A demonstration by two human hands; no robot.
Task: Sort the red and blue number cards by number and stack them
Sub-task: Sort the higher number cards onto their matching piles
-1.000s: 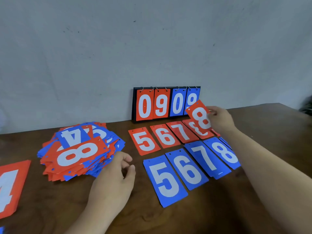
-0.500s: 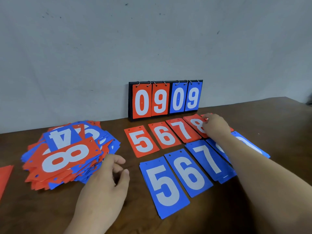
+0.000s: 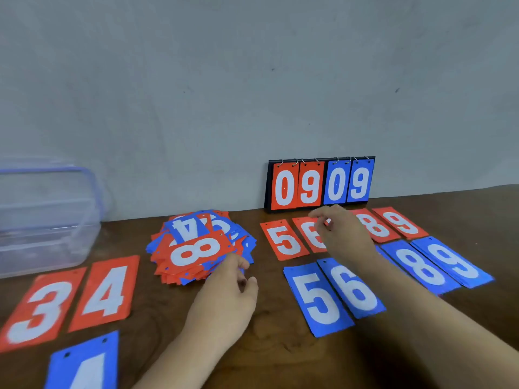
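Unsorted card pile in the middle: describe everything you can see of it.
The pile is a loose, uneven heap of thin red and blue number cards lying flat on the brown table. A red 8 lies sideways on top; behind it a blue 4 shows upside down. Small punched holes mark some cards. The left hand reaches its near right edge with its fingertips.

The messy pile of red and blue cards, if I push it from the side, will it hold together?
The pile would probably fan out: its cards lie loose and skewed. They look thin and smooth, so likely slide over each other. Low and wide, it seems unlikely to tip.
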